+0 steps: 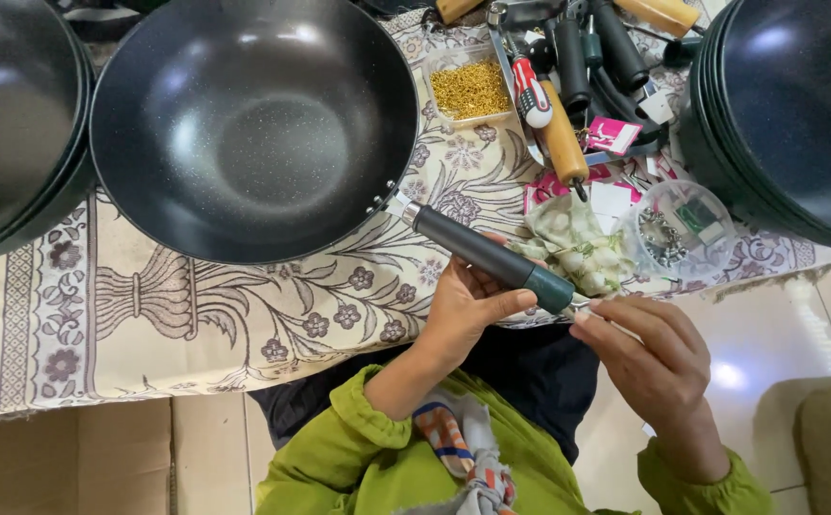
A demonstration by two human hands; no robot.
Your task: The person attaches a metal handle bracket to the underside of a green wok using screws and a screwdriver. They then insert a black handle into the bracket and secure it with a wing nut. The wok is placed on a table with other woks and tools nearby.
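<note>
Head view: your left hand (468,310) grips the dark cylindrical handle (492,259) of the black speckled wok (253,124) resting on the patterned table cloth (148,305), right hand (654,358) fingers (597,329) pinched at the handle's end cap, apparently fastening it; steady turning comes next.

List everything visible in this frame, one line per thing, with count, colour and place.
wok: one, black, centre on the cloth, handle toward the person
wok handle: one, dark green-grey, cupped by the left hand
stacked woks: one pile, black, far left
stacked pans: one pile, dark, far right
patterned cloth: one, cream with brown flowers, under everything
tray of small parts: one, clear with gold pieces, above the handle
loose handles and tools: several, black, wooden and red, top centre
plastic bag of metal parts: one, clear, right of centre
left hand: under the handle
right hand: at the handle's end, fingertips on a small metal piece
</note>
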